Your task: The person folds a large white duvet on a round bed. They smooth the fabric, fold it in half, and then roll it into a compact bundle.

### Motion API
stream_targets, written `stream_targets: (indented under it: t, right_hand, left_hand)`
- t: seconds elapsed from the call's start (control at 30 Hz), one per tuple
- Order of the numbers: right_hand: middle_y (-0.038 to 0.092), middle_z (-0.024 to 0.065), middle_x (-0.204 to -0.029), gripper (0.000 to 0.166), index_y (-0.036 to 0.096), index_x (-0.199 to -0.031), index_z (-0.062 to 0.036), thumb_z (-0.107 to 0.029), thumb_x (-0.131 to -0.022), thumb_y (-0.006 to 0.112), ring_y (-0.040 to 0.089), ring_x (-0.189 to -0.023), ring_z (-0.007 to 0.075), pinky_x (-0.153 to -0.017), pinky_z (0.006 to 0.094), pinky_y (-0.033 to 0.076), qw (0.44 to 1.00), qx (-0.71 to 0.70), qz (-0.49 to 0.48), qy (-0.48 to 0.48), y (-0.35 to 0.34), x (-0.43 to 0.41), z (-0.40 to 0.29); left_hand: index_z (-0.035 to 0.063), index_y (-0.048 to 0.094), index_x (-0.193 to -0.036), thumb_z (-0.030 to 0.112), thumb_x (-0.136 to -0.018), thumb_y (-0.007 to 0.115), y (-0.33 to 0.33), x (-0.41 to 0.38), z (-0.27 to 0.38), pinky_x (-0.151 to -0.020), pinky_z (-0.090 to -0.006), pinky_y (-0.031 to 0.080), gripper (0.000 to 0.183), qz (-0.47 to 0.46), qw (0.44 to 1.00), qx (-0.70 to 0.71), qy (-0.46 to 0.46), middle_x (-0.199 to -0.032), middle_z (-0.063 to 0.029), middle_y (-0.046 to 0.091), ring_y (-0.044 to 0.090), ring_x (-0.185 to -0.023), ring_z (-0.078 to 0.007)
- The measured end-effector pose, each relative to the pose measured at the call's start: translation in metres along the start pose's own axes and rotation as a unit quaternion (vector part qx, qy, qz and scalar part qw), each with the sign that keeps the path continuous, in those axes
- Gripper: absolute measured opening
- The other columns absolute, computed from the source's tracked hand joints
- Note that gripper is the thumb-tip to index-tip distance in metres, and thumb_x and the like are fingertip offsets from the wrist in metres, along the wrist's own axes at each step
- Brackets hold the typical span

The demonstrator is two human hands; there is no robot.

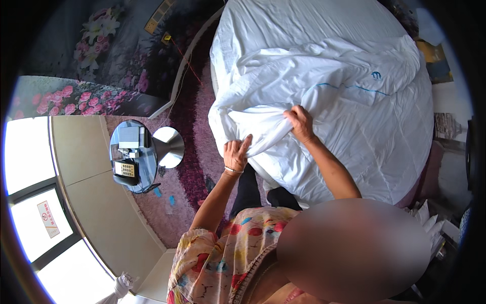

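A crumpled white bed linen (281, 83), perhaps a duvet cover, lies bunched across a round bed (311, 19) covered in white. Blue piping (364, 89) and a small blue embroidered mark (376, 75) show on its right part. My left hand (236, 152), with a bracelet at the wrist, grips the linen's near left edge. Its thumb rests along the cloth. Farther right and a little farther from me, my right hand (300, 123) pinches a fold of the same linen. The cloth between both hands is drawn into creases.
Left of the bed, a small glass-topped table (146, 182) holds a telephone (126, 173) and a box (130, 137). A red cord (186, 59) runs from a wall socket (166, 38). Purple carpet (152, 220) covers the floor. Windows (41, 216) line the left side.
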State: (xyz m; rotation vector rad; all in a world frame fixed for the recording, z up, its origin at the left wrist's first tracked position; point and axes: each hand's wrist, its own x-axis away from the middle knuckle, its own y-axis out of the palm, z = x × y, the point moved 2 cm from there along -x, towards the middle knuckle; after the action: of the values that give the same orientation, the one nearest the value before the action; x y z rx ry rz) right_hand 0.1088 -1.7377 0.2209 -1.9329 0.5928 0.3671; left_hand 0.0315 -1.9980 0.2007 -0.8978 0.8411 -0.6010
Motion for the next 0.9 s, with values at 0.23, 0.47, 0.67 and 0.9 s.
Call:
stream_targets:
  t: [0.23, 0.47, 0.67, 0.9]
  right_hand:
    - [0.056, 0.0051, -0.086, 0.022, 0.063, -0.087, -0.0099, -0.001, -0.068, 0.06, 0.059, -0.077, 0.0231, -0.065, 0.0357, 0.048, 0.999, -0.043, 0.01, -0.016, -0.02, 0.044, -0.004]
    - [0.059, 0.005, -0.088, 0.023, 0.066, -0.09, -0.0091, 0.001, -0.07, 0.06, 0.06, -0.079, 0.023, -0.068, 0.035, 0.048, 0.997, -0.068, 0.027, -0.028, -0.031, 0.058, -0.016]
    - [0.062, 0.0079, -0.099, 0.035, 0.064, -0.103, -0.008, -0.01, -0.069, 0.069, 0.061, -0.092, 0.0274, -0.079, 0.0382, 0.048, 0.992, -0.1, -0.075, 0.025, -0.056, 0.097, 0.0]
    - [0.045, 0.025, -0.134, 0.094, 0.033, -0.142, 0.0002, -0.048, -0.072, 0.074, 0.048, -0.121, 0.0332, -0.102, 0.0392, 0.04, 0.89, -0.003, 0.046, 0.454, -0.067, 0.139, 0.067]
  left_hand:
    - [0.0068, 0.015, -0.148, 0.043, -0.051, 0.088, 0.021, 0.013, 0.08, -0.104, -0.0546, 0.028, 0.126, -0.242, 0.959, 0.087, -0.12, -0.145, -0.0322, 0.019, 0.025, -0.134, -0.0468]
    - [0.0102, 0.015, -0.148, 0.045, -0.052, 0.084, 0.077, -0.059, 0.095, -0.103, -0.0629, 0.022, 0.124, -0.184, 0.974, 0.102, -0.089, -0.141, -0.0194, 0.035, 0.028, -0.134, -0.0401]
    - [0.0158, 0.06, -0.114, 0.004, -0.067, 0.063, 0.095, -0.042, 0.107, -0.082, -0.0401, 0.045, 0.049, -0.135, 0.983, 0.114, -0.053, -0.095, -0.0091, 0.058, 0.057, -0.093, -0.0293]
    - [0.0236, 0.055, -0.127, 0.001, -0.069, 0.058, 0.074, -0.011, 0.133, -0.074, -0.0388, 0.042, 0.062, -0.113, 0.993, 0.022, 0.028, -0.089, -0.0084, 0.048, 0.052, -0.084, -0.0262]
